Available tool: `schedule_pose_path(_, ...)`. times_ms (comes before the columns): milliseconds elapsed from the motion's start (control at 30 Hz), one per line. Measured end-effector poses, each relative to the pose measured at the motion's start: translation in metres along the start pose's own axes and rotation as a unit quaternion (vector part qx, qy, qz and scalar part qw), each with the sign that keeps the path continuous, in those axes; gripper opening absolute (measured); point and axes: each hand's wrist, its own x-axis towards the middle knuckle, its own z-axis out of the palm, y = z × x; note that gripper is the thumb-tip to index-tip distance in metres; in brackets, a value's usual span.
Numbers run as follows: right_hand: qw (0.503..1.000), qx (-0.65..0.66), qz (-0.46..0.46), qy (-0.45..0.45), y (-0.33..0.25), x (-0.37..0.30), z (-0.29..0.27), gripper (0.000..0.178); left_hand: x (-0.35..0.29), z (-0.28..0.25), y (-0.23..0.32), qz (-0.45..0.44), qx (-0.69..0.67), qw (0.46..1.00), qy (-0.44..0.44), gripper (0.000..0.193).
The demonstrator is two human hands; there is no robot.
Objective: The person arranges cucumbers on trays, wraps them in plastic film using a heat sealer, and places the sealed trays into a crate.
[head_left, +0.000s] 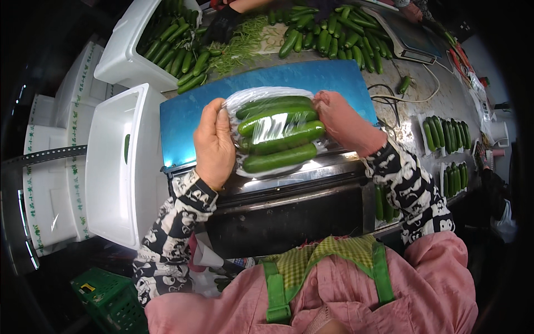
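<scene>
Between my two hands is a pack of cucumbers (278, 132), several green ones lying side by side on a white tray under clear film. My left hand (214, 142) grips its left edge, thumb up along the side and fingers mostly hidden behind. At the upper right corner, my right hand (347, 123) is closed on the film and the pack's edge, its fingertips bunched together. Motion smears the film and the tray's rim. Below the pack lies the blue top (189, 131) of a wrapping machine with a metal front edge.
A white foam box (119, 72) of cucumbers stands at the far left, with another white foam box (105, 183) nearer me. Loose cucumbers (328, 39) are heaped at the back beside a scale (411, 42). Wrapped packs (445, 133) lie right. A co-worker's dark-gloved hand (222, 25) is at the back.
</scene>
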Motion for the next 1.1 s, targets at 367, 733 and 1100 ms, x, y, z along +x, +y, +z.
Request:
schedule_pose_path(367, 0.975, -0.055, 0.014, 0.214, 0.008, -0.224, 0.013, 0.05, -0.149, 0.024, 0.117, -0.145, -0.044, 0.988, 0.018, 0.025)
schedule_pose_path(733, 0.982, 0.152, 0.111, -0.014, 0.061, -0.222, 0.055, 0.022, -0.269, 0.029, 0.086, -0.453, -0.36, 0.804, 0.136, 0.032)
schedule_pose_path(1100, 0.956, -0.097, -0.187, -0.202, 0.026, -0.18, 0.058, 0.028, -0.165, -0.011, 0.084, -0.23, -0.225, 0.82, -0.473, 0.067)
